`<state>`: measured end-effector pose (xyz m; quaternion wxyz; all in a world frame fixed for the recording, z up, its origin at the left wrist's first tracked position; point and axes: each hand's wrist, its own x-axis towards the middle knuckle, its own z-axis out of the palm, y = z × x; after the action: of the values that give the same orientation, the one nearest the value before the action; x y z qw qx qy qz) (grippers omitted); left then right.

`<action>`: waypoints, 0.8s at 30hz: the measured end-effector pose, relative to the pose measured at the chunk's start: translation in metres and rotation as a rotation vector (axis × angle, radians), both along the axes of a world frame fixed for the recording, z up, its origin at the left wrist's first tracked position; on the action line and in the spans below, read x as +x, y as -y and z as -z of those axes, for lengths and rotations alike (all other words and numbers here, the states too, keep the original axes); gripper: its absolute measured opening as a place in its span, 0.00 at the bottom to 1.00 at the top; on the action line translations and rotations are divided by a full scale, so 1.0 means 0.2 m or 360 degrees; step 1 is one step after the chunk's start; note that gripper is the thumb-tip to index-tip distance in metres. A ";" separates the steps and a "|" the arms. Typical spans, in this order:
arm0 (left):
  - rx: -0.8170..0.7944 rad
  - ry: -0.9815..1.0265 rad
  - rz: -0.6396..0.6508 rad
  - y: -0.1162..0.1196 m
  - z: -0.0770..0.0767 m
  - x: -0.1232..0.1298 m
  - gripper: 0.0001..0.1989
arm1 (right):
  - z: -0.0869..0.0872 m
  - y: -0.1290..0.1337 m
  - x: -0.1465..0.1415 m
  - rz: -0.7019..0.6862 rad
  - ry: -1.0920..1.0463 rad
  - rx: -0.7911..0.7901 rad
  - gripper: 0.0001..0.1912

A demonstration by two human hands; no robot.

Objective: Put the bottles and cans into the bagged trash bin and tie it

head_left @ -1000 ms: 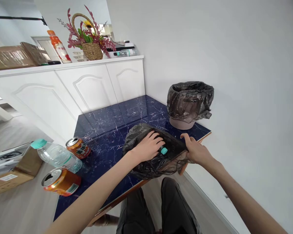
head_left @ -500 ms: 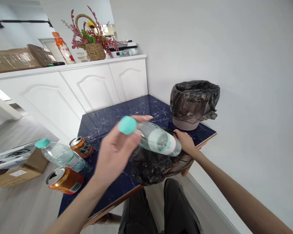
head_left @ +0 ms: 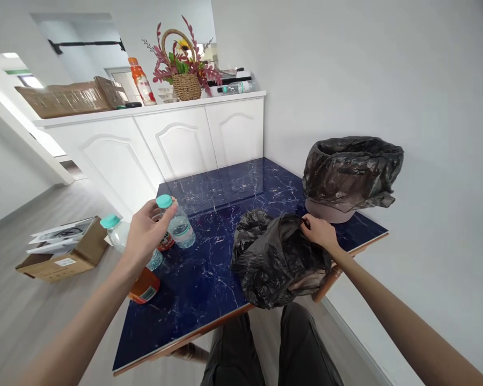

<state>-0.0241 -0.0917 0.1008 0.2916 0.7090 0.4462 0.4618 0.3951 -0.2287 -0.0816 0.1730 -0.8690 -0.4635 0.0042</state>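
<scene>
My left hand (head_left: 151, 225) holds a clear plastic bottle (head_left: 180, 228) by its upper part, below the turquoise cap; the bottle stands upright at the table's left side. Behind that hand are a second clear bottle (head_left: 116, 231) and two orange cans, one (head_left: 145, 287) near the left edge and one (head_left: 167, 241) mostly hidden by fingers and bottle. My right hand (head_left: 320, 231) grips the rim of a black plastic bag (head_left: 269, 262), which lies crumpled and partly open on the dark blue table (head_left: 209, 279).
A bin (head_left: 330, 212) lined with a black bag stands at the table's right back, by the wall. A white cabinet (head_left: 177, 145) beyond bears a flower basket (head_left: 187, 87), a box and bottles. Another open carton (head_left: 64, 257) sits on the floor at left.
My left hand has moved left with the bottle, from over the black bag to beside the cans, and the bottle has turned upright. My right hand still holds the bag. The view has shifted.
</scene>
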 end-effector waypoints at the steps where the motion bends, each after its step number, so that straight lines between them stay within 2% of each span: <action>1: -0.0036 -0.0004 -0.0021 -0.02 0.02 -0.01 0.31 | 0.01 0.00 0.00 -0.0007 0.0001 0.0016 0.16; 6: -0.0218 0.0026 -0.0126 -0.04 0.05 -0.05 0.35 | 0.05 -0.01 0.02 -0.0043 -0.0013 0.0098 0.16; 13: -0.0118 0.0052 -0.0120 -0.03 0.06 -0.05 0.33 | 0.05 0.00 0.06 -0.0152 -0.0135 0.0289 0.13; 15: 0.0200 -0.0044 -0.0213 0.02 0.05 -0.05 0.33 | 0.03 0.02 0.07 -0.0239 -0.0185 0.0371 0.12; 18: 0.1130 -0.0195 -0.0366 0.19 0.03 -0.03 0.28 | -0.04 0.10 0.06 -0.0357 -0.0222 0.0502 0.13; 19: 0.1377 -0.0236 -0.0303 0.28 0.04 -0.02 0.25 | -0.07 0.13 0.05 -0.0379 -0.0221 0.0547 0.14; 20: 0.1461 -0.0318 -0.0111 0.37 0.06 0.00 0.21 | -0.10 0.17 0.04 -0.0389 -0.0216 0.0591 0.15; 21: 0.1407 -0.0441 0.0193 0.45 0.09 0.02 0.19 | -0.14 0.20 0.02 -0.0391 -0.0206 0.0634 0.15; 22: 0.1248 -0.0531 0.0397 0.53 0.14 0.04 0.19 | -0.17 0.23 0.00 -0.0383 -0.0193 0.0677 0.16; 24: 0.0895 -0.0748 0.0561 0.65 0.25 0.08 0.28 | -0.24 0.29 -0.04 -0.0352 -0.0161 0.0750 0.16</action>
<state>-0.0075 -0.2220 0.0503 0.0510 0.9130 0.2286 0.3341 0.3881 -0.2865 -0.0329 0.3922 -0.7474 -0.5347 -0.0416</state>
